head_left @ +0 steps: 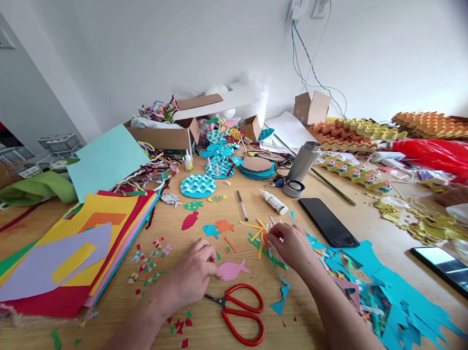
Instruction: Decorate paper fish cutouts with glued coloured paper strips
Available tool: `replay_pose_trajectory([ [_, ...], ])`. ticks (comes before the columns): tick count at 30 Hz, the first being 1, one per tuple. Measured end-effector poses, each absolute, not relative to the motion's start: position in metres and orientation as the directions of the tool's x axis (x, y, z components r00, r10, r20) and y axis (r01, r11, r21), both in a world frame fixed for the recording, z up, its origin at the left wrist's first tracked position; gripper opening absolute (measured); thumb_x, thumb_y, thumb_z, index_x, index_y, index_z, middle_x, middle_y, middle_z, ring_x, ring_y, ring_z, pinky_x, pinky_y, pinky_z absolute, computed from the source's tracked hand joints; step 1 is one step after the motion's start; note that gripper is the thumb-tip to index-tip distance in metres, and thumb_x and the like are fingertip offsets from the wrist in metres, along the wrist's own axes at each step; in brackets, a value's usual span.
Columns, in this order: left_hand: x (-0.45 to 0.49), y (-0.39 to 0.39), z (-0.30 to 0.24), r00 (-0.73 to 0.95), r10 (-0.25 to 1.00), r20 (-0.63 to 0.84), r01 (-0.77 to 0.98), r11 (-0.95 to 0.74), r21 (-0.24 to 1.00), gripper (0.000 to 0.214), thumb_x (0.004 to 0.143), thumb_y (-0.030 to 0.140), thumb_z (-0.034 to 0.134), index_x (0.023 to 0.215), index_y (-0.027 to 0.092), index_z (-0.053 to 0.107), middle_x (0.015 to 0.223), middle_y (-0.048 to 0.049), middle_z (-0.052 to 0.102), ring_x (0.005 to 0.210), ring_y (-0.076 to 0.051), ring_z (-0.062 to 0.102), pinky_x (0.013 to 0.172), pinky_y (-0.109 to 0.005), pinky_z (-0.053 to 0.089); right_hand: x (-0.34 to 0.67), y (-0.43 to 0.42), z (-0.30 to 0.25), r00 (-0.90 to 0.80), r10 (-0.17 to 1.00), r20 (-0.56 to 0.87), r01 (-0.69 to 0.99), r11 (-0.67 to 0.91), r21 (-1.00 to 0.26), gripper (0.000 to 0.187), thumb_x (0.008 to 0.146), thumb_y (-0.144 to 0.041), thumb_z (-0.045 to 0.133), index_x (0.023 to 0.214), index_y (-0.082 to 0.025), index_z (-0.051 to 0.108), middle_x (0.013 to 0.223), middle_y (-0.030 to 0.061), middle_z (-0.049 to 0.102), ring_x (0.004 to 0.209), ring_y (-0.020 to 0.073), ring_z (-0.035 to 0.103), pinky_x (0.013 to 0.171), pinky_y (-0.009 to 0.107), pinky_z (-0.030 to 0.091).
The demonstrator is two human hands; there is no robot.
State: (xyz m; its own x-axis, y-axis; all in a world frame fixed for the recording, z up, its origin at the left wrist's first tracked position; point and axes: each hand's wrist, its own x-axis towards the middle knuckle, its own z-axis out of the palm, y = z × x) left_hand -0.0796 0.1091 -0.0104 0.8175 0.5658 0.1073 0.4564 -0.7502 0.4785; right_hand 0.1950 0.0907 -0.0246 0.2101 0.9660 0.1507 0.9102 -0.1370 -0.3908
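Observation:
My left hand (196, 267) is curled, its fingertips on the head end of a pink paper fish (232, 270) lying flat on the table. My right hand (292, 244) pinches a paper strip at the edge of a loose pile of yellow, green and orange strips (258, 232); which strip is hard to make out. Red-handled scissors (241, 287) lie below the pink fish, tips toward my left wrist. Above it rest a blue fish (211, 231), an orange fish (224, 226), a crimson fish (190, 220), and decorated green (193, 205) and striped (217, 198) fish.
Coloured paper sheets (83, 247) are stacked at left; blue scraps (399, 286) spread at right. A glue bottle (274, 201), pen (242, 205), phone (328, 222) and steel flask (303, 162) stand or lie ahead. Another person's hand (461, 195) is at far right.

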Motion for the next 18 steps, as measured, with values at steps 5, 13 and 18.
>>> replay_pose_trajectory([
  [5,-0.08,0.109,-0.013,0.815,0.569,0.112,0.455,-0.747,0.484,0.045,0.077,-0.005,0.047,0.093,0.029,0.072,0.09,-0.0027,0.055,0.099,-0.018,0.044,0.088,-0.031,0.042,0.185,0.091,-0.033,0.186,0.974,0.133,0.956,-0.148,-0.252,0.025,0.085,-0.028,0.046,0.063,-0.022,0.054,0.07,0.0088,0.068,0.073,0.0246,0.059,0.075,0.037,0.037],
  [13,-0.081,0.109,-0.014,0.818,0.563,0.118,0.447,-0.751,0.485,0.045,0.08,-0.004,0.045,0.094,0.029,0.072,0.089,-0.0035,0.055,0.099,-0.019,0.044,0.088,-0.031,0.042,0.181,0.091,-0.033,0.186,0.976,0.113,0.978,-0.174,-0.114,0.025,0.088,-0.029,0.044,0.07,-0.018,0.058,0.075,0.0138,0.069,0.079,0.0284,0.061,0.076,0.037,0.035],
  [18,-0.081,0.108,-0.014,0.816,0.564,0.126,0.445,-0.752,0.486,0.044,0.078,-0.004,0.047,0.094,0.028,0.072,0.089,-0.0031,0.055,0.099,-0.018,0.044,0.088,-0.031,0.041,0.18,0.092,-0.033,0.211,0.973,0.097,0.974,-0.2,-0.108,0.025,0.088,-0.024,0.044,0.07,-0.016,0.06,0.075,0.0135,0.069,0.079,0.0277,0.062,0.076,0.036,0.035],
])
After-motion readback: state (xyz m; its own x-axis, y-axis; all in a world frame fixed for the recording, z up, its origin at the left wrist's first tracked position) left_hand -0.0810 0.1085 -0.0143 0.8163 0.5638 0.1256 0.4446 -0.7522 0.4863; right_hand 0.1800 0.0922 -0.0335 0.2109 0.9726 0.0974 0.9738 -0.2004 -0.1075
